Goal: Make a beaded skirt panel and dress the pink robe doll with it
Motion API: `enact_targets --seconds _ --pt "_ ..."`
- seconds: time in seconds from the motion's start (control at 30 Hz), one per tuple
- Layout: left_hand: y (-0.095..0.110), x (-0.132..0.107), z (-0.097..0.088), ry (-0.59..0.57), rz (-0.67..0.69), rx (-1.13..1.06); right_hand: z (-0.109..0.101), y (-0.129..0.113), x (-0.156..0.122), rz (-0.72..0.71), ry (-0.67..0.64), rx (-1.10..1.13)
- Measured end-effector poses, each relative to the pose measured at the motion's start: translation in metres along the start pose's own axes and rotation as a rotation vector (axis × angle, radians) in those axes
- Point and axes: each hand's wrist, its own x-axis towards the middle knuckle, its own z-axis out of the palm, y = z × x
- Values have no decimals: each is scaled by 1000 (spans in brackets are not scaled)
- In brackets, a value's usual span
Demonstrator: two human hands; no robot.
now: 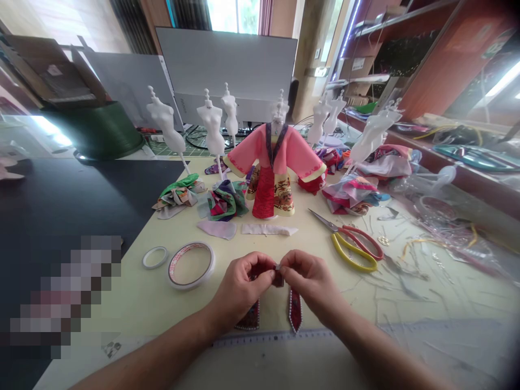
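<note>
- At the far left of the cream bench (182,311), a white dress form (164,119) stands bare, with a green cloth bundle (177,195) gathered at its foot; this figure looks undressed so far.
- Just right of it, a small tape ring (155,257) and a larger tape roll (190,265) lie flat, neither being touched.
- The left hand (244,279) has its fingers narrowed to a pinch on a small dark piece (278,279), held just above the bench, between the two hands.
- Below that hand, a dark red panel (249,318) shows its white beaded edge; the trimming looks finished on the part in view, but the rest is hidden.
- Behind the hands, a pink robe (290,154) hangs on the middle form, complete with collar and patterned skirt as far as one can see.
- A pointed red strip (296,311) hangs under the right hand, also edged with beads; whether it joins the panel, I cannot tell.
- The right hand (306,273) pinches the same dark piece from the other side, its fingertips close together; the fine handwork there seems unfinished.
- Farther right lie the scissors (345,238), apart from both hands, and another bare form (371,132) leans above more bundled cloth (351,192).
</note>
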Motion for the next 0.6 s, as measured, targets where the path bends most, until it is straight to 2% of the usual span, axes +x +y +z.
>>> enact_targets --seconds 0.23,0.33,0.4,0.47,0.53,0.6 --pt "-1 1 0 -27 -32 -34 0 6 1 60 -29 125" --pt "0 0 0 -31 -44 -65 0 6 1 56 -61 127" --pt "1 0 1 -19 -48 -91 0 4 1 27 -34 96" --pt "2 1 1 6 -59 -117 0 2 1 -65 75 5" --pt "3 1 1 28 -63 -134 0 -1 0 -231 203 -139" --pt "2 1 1 31 -44 -138 1 -3 -2 -414 262 -271"
